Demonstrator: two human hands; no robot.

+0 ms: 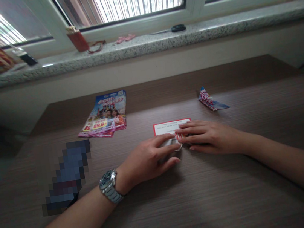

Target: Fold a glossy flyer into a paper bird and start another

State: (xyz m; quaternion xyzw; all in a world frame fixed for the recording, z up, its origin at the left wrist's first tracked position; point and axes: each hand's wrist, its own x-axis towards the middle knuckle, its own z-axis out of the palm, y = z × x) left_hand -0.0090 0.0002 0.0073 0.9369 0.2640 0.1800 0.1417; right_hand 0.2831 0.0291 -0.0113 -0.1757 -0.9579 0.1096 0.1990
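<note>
The left hand (149, 157), fingers loosely spread, and the right hand (215, 137), fingers outstretched, touch a paper (167, 127) on the surface (167, 214) at their fingertips; whether either pinches it, I cannot tell. Leaflets (108, 112) lie beyond the left hand, a folded piece (206, 100) beyond the right; farther off, scissors (178, 28) rest on the sill (153, 45).

left hand (149, 156), right hand (214, 137): both on partly folded paper (168, 128) | flyers (109, 112): stacked farther left | folded flyer (208, 100): farther right
</note>
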